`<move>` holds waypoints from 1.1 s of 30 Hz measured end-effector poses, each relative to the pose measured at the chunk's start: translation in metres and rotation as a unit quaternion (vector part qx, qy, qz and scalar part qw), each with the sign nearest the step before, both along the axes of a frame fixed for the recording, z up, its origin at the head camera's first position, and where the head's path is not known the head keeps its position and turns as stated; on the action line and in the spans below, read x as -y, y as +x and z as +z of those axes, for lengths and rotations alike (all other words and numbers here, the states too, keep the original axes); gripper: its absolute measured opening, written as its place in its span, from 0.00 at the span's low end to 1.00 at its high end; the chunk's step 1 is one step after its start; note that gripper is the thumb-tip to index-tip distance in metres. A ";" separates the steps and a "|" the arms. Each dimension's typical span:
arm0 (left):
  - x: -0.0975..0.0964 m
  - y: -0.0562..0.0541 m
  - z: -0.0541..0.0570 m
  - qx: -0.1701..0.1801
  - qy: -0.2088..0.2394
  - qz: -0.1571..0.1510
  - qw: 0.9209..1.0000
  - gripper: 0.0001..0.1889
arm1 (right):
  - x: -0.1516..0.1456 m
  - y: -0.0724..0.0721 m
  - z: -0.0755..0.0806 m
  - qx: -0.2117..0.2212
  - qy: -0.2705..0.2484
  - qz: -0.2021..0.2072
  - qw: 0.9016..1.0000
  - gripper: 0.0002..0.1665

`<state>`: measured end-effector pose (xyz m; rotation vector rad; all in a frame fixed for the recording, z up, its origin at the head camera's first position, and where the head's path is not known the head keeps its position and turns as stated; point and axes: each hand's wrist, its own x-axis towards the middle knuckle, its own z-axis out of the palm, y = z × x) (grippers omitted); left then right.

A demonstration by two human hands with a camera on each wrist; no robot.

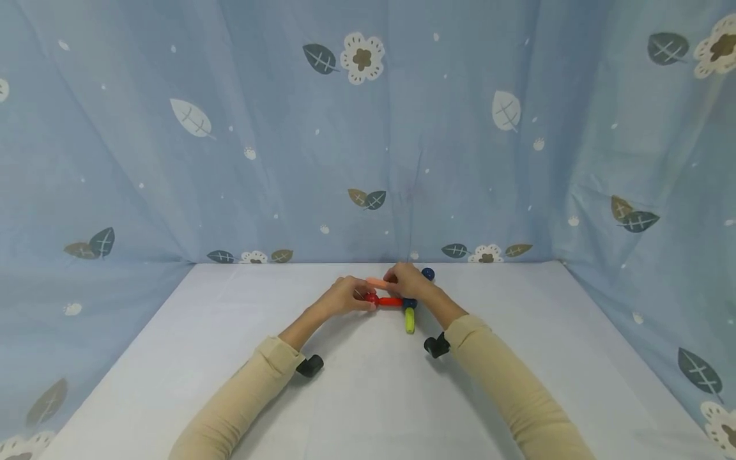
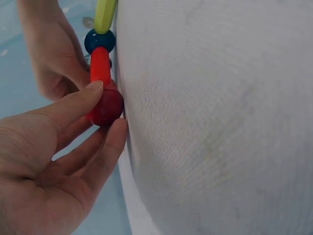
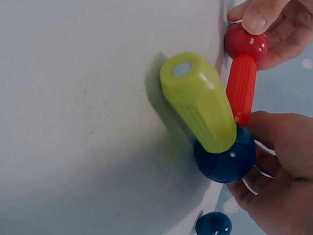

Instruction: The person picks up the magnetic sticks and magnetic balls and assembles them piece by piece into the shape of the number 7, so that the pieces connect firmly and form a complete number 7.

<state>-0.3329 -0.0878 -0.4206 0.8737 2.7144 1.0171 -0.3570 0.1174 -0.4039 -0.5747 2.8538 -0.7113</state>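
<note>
In the head view my left hand (image 1: 345,295) pinches a glossy red ball (image 1: 372,298) between thumb and fingers. A red ridged rod (image 1: 390,301) runs from that ball to a dark blue ball (image 1: 409,303), and a yellow-green rod (image 1: 410,321) projects from the blue ball toward me. My right hand (image 1: 405,281) pinches the right end of a light orange rod (image 1: 377,283), behind the red one; its left end is partly hidden by the left hand. The right wrist view shows the right hand (image 3: 288,166) close behind the blue ball (image 3: 225,164).
Another dark blue ball (image 1: 428,274) lies loose beyond the right wrist, near the back edge of the white table (image 1: 368,396). A blue patterned curtain (image 1: 368,140) hangs behind and beside the table. Black wrist cameras (image 1: 310,366) sit under the sleeves.
</note>
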 end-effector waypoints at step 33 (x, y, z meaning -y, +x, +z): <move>-0.002 0.000 0.000 -0.003 -0.015 0.007 1.000 0.17 | -0.061 0.030 0.021 -0.057 -0.057 -0.056 0.995 0.16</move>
